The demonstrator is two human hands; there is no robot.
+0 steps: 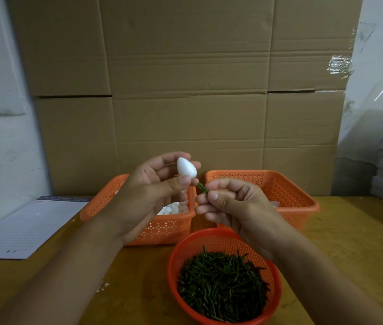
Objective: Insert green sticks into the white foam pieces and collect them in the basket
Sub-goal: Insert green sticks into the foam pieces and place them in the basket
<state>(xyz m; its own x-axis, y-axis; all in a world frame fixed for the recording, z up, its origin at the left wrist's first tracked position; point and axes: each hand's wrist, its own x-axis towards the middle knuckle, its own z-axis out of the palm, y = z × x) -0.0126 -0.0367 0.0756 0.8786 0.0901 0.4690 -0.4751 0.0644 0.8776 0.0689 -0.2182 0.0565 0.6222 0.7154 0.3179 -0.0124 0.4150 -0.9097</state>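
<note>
A: While both hands were raised above the table [350, 242], what did the left hand [153, 198] have?

B: Left hand held the foam [186, 167], an egg-shaped white pc, pinched between thumb and fingertips, narrow end pointing down-right. Fingers were curled round it, palm toward the camera.

A: And the right hand [232, 205]?

B: Right hand pinched a stick [202, 187] between thumb and forefinger; remaining fingers were curled in. Only a short green end showed past the fingertips. Its tip pointed up-left at the foam's narrow end, very close to it; whether they touched could not be told.

A: Stock locations?

B: Round bowl [272, 308], red-orange mesh, sat nearest the person and held a heap of green sticks. Left basket [162, 231], orange, perforated, sat behind it w/ white foam pcs inside, partly hidden by the left hand. Right basket [291, 191], same type, sat beside it; contents mostly hidden behind the right hand.

A: Other items?

B: Lined pad [26, 228] lay at the table's left edge. Cardboard [185, 90] stood behind the baskets.
</note>
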